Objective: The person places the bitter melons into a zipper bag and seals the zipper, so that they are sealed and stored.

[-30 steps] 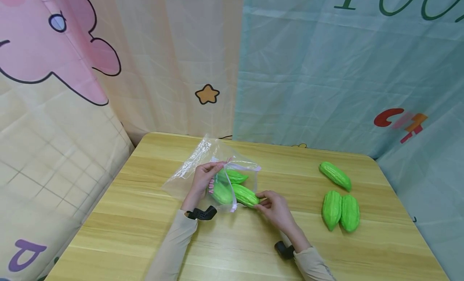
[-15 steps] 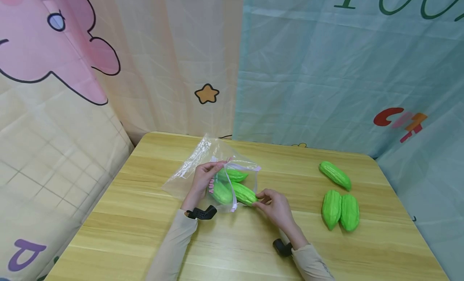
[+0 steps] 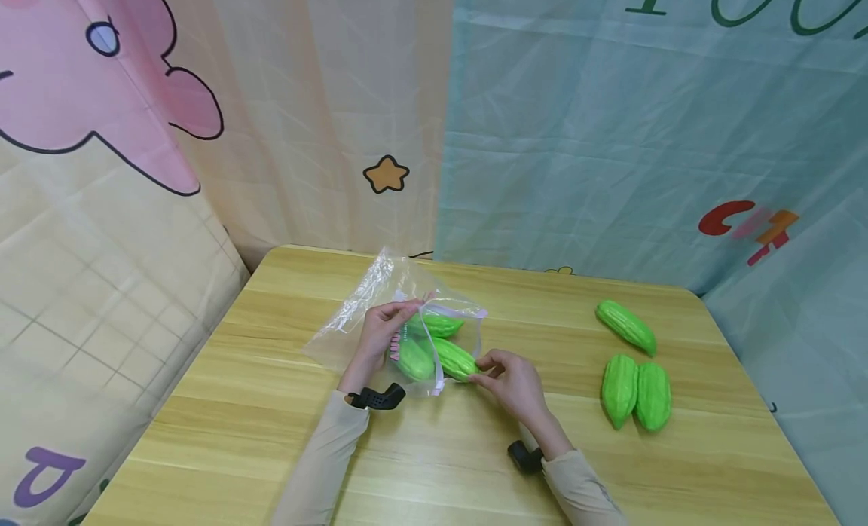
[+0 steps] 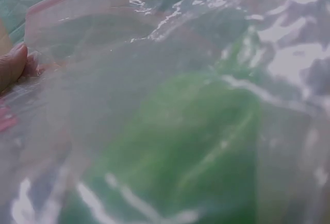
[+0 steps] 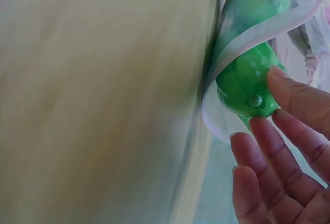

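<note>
My left hand (image 3: 381,332) pinches the upper edge of a clear zip bag (image 3: 349,307) beside its mouth. Inside the bag lie two green bitter melons, one at the back (image 3: 441,326) and one nearer the front (image 3: 414,360), seen through the plastic. A third bitter melon (image 3: 456,359) sits partly in the bag's opening. At its outer end, the thumb and fingers of my right hand (image 3: 514,384) hold it. In the right wrist view that melon's stem end (image 5: 250,82) pokes out past the bag's rim. The left wrist view shows mostly blurred plastic over green.
Three more bitter melons lie on the right of the wooden table (image 3: 237,435): one at the back (image 3: 627,328) and two side by side, the left one (image 3: 620,391) touching the right one (image 3: 654,396). Printed curtains (image 3: 542,149) hang behind the table.
My right hand has moved slightly left and away from me, pushing the held bitter melon a little deeper into the bag. The left hand stays where it was on the bag.
</note>
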Action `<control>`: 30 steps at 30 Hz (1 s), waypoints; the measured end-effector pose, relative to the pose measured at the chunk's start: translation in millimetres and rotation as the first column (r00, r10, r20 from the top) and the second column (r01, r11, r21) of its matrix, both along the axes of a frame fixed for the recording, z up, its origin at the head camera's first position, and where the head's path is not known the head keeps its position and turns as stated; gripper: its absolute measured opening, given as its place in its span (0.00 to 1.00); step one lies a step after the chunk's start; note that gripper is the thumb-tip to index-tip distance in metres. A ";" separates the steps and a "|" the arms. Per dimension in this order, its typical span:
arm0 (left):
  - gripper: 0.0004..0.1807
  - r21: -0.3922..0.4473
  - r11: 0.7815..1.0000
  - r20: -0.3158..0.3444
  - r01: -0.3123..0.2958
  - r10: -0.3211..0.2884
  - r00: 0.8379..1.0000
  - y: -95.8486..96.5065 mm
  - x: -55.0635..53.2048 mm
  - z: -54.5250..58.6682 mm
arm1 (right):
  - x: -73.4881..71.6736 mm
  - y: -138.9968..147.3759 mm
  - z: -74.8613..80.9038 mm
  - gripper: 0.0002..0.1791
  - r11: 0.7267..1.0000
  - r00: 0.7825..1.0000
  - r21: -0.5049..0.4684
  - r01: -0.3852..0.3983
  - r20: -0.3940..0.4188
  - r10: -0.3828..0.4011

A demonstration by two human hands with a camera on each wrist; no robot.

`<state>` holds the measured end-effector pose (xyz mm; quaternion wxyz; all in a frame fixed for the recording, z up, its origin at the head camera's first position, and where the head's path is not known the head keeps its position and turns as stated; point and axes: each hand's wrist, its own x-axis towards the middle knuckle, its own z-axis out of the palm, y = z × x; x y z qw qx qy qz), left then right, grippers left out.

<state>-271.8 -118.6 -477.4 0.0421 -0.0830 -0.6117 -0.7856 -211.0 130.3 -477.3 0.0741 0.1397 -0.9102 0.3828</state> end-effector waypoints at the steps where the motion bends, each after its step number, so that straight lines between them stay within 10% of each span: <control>1: 0.06 -0.004 1.000 -0.006 -0.001 0.001 1.000 0.1 -0.2 -0.1 | -0.4 -0.3 -0.1 0.10 1.000 1.000 -0.002 -0.002 -0.002 0.002; 30: 0.03 -0.047 0.998 -0.017 0.035 -0.036 0.999 3.9 -0.7 -0.9 | -6.6 -11.4 -2.3 0.06 0.994 1.000 -0.105 -0.024 0.016 0.026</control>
